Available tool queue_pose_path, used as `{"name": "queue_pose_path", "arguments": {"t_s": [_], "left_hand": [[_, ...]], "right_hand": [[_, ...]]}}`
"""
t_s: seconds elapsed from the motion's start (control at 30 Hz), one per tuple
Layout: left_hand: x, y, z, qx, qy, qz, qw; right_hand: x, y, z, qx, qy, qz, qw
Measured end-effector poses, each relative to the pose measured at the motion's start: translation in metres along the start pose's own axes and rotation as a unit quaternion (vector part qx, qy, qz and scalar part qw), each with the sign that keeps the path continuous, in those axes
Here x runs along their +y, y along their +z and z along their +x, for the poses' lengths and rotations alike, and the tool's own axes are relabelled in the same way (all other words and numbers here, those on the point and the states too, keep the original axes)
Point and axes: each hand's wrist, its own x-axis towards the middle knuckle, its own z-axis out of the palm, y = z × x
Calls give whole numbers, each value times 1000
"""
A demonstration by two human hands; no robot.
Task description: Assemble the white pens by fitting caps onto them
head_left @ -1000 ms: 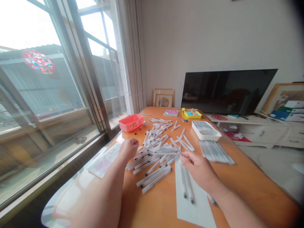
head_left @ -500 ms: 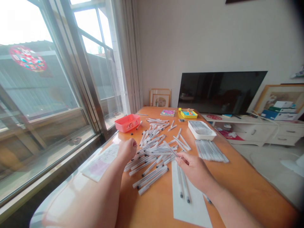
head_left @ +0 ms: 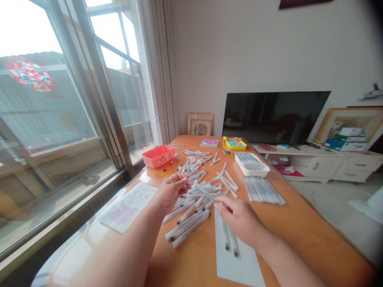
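Both hands are above a heap of several white pens [head_left: 194,187] spread over an orange table [head_left: 299,235]. My right hand [head_left: 236,217] pinches one white pen [head_left: 206,193] by its near end, the pen slanting up and to the left. My left hand [head_left: 173,191] is turned palm up with its fingers curled and pinched together at that pen's far end. Two pens [head_left: 229,241] lie side by side on a white sheet [head_left: 236,259] below my right hand.
A red plastic box [head_left: 158,155] stands at the table's left rear. A white tray [head_left: 251,164] and a neat row of pens [head_left: 261,190] are on the right. A printed paper [head_left: 128,207] lies at the left edge. Small coloured boxes [head_left: 235,143], a television and a window lie beyond.
My left hand has turned from a fist resting on the heap to a raised pinch near the pen's tip. My right hand has lifted the pen slightly toward me.
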Motion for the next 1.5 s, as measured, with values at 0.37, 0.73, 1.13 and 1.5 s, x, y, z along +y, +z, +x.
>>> {"name": "queue_pose_path", "arguments": {"t_s": [0.37, 0.73, 1.13, 1.5], "left_hand": [[-2, 4, 0, -4, -29, -17, 999], [-14, 42, -14, -28, -148, -126, 980], [-27, 59, -22, -88, -211, -117, 966], [-29, 62, -25, -106, -224, -103, 963]], "right_hand": [[5, 0, 1, -6, 43, 50, 998], [9, -11, 9, 68, 200, 377, 902], [-5, -13, 10, 131, 163, 448, 869], [-6, -11, 9, 157, 119, 371, 907]]}}
